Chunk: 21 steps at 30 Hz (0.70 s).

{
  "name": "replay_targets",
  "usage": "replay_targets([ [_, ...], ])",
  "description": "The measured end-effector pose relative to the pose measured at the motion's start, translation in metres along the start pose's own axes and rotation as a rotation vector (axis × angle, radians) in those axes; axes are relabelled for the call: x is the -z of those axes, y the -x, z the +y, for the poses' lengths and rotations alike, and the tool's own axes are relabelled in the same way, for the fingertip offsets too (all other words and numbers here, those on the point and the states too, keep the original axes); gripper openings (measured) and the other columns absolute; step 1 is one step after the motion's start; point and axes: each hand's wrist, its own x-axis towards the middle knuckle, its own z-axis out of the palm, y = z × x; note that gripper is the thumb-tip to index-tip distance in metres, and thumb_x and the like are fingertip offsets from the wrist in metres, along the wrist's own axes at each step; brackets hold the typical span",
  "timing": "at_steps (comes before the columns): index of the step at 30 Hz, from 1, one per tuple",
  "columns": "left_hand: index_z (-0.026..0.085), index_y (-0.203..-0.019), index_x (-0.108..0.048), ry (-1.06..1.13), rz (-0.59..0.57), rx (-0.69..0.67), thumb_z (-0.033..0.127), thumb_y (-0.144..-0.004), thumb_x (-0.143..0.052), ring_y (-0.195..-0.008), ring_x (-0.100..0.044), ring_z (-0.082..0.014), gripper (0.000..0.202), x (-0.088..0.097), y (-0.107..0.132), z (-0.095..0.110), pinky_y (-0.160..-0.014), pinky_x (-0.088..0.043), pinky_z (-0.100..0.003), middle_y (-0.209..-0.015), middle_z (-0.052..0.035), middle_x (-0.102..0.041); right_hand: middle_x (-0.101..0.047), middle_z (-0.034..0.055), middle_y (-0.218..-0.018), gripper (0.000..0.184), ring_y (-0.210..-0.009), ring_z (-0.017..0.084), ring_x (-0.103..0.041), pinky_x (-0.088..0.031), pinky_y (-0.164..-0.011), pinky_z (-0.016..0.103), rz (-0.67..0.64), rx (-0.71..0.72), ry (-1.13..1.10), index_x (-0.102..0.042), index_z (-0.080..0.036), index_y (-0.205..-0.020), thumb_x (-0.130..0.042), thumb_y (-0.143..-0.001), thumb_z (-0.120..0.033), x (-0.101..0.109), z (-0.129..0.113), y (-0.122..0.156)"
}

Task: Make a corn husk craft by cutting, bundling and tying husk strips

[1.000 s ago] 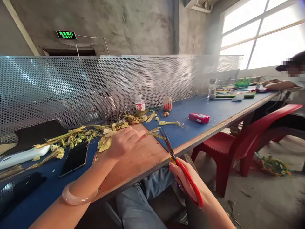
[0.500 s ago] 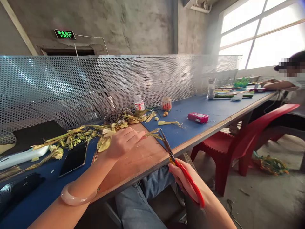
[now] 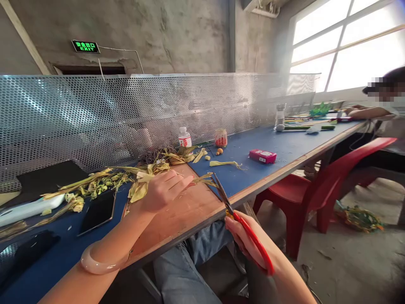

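My left hand (image 3: 163,189) rests on a brown board (image 3: 186,209), fingers curled over a bundle of dry yellow-green leaves (image 3: 139,185). The leaf tips (image 3: 205,179) stick out to the right of my fingers. My right hand (image 3: 245,240) grips red-handled scissors (image 3: 242,223) at the bench edge. Their dark blades (image 3: 220,192) point up toward the leaf tips and look nearly closed around them. A pale bangle (image 3: 95,264) circles my left wrist.
More leaf scraps (image 3: 95,183) and a black phone (image 3: 99,209) lie on the blue bench (image 3: 284,145). A small bottle (image 3: 184,138), a jar (image 3: 221,137) and a red box (image 3: 262,156) stand farther along. Red chairs (image 3: 319,185) sit to the right, beside another person (image 3: 382,109). A perforated metal screen (image 3: 126,114) backs the bench.
The scissors have shifted slightly left toward the leaf tips and the blades have come closer together. My left hand stays put on the leaves.
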Motion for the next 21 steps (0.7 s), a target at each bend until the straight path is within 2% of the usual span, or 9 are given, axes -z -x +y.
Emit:
replay_targets([
  [11,0.018,-0.113,-0.057,0.020,0.019,-0.007,0.012,-0.082,-0.060,-0.066,-0.057,-0.0128,0.032,0.0021,-0.0034,0.0013,-0.062,-0.045,-0.026,-0.072,-0.0007,-0.064,-0.034,-0.0080,-0.044,0.038,-0.040,0.007,-0.027,-0.023,-0.040,0.021,-0.034,0.002,-0.023,-0.039,-0.021,-0.065,-0.043,-0.083,-0.054,0.0016,-0.0013,-0.0002],
  [21,0.018,-0.109,-0.058,-0.027,0.028,-0.021,0.010,-0.082,-0.059,-0.063,-0.054,-0.0125,0.029,0.0033,-0.0059,0.0027,-0.060,-0.044,-0.026,-0.069,0.0000,-0.063,-0.033,-0.0080,-0.043,0.038,-0.039,0.006,-0.025,-0.023,-0.038,0.021,0.001,0.027,0.014,-0.039,-0.021,-0.061,-0.042,-0.083,-0.052,0.0006,-0.0013,-0.0004],
])
